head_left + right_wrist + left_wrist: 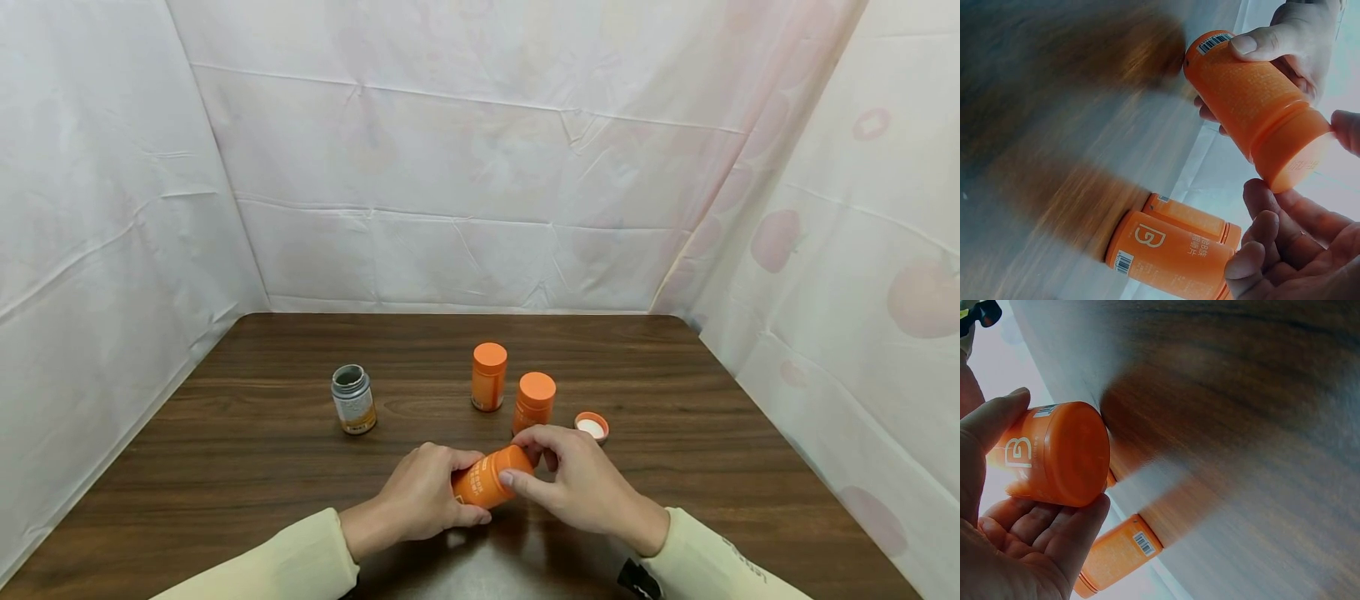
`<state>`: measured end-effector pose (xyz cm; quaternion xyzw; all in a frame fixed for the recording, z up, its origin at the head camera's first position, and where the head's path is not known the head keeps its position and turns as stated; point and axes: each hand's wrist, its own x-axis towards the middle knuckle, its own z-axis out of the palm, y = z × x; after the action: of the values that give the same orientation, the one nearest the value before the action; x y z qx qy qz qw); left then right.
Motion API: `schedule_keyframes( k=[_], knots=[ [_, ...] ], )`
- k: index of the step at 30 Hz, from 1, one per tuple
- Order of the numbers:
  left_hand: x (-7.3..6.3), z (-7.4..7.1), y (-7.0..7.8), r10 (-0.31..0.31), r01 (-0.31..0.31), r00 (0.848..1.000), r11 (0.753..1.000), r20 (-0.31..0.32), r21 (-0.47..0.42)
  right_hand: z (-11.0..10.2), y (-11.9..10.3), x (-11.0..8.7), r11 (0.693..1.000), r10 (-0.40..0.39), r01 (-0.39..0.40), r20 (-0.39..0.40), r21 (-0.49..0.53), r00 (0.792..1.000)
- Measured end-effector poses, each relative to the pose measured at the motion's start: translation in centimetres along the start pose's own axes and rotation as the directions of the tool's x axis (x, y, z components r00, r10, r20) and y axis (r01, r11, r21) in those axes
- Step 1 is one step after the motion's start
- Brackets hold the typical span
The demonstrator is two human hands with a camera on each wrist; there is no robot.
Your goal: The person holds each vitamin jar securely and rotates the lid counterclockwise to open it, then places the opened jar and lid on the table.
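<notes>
My left hand (427, 496) grips an orange pill bottle (480, 483) around its body, thumb on one side and fingers on the other. The bottle leans to the right, its base close to the tabletop in the right wrist view. At the upper end, my right hand (581, 483) pinches the bottle's orange cap (1294, 150) between thumb and fingertips. The cap sits on the bottle's neck. Just beyond my right hand stands a second orange bottle (534, 400), capped, its lower part partly hidden by that hand. A third capped orange bottle (489, 379) stands farther back.
A grey jar (354, 402) without a lid stands upright at the left. To the right, a loose orange cap (592, 425) lies with its white inside facing up. Pale printed sheets (465, 167) hang behind and beside the dark wooden table (262, 400).
</notes>
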<state>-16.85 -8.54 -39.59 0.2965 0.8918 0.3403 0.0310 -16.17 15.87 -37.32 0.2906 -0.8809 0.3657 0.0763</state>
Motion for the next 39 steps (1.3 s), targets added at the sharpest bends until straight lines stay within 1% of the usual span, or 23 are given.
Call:
schedule_keyframes(
  k=[7,11,19,24,31,35,39],
  knots=[
    [-0.03,0.0,-0.02,0.013,-0.012,1.0,1.0,-0.011,0.015,-0.09,0.24,-0.19,0.997,-0.075,0.076,-0.004,0.004,0.997],
    [-0.01,0.01,-0.03,0.016,-0.016,1.0,1.0,-0.015,0.021,-0.2,0.33,-0.24,0.992,-0.126,0.126,-0.009,0.007,0.992],
    [0.03,-0.03,-0.06,0.022,-0.022,1.0,0.999,-0.014,0.032,-0.29,0.52,-0.24,0.97,-0.244,0.245,-0.019,0.011,0.969],
    [0.06,-0.02,-0.08,0.029,-0.028,0.999,0.999,-0.015,0.037,-0.47,0.49,-0.2,0.963,-0.27,0.269,0.002,0.03,0.963],
    [0.04,-0.03,-0.12,0.021,-0.021,1.0,0.999,-0.006,0.026,-0.56,0.53,-0.14,0.944,-0.325,0.324,0.008,0.054,0.946],
    [0.03,-0.02,-0.11,0.023,-0.022,1.0,0.999,-0.009,0.025,-0.5,0.48,-0.12,0.945,-0.322,0.322,-0.001,0.061,0.947],
    [0.02,0.01,-0.13,0.024,-0.023,1.0,0.999,-0.016,0.024,-0.39,0.41,-0.14,0.957,-0.286,0.287,-0.029,0.049,0.958]
  ],
)
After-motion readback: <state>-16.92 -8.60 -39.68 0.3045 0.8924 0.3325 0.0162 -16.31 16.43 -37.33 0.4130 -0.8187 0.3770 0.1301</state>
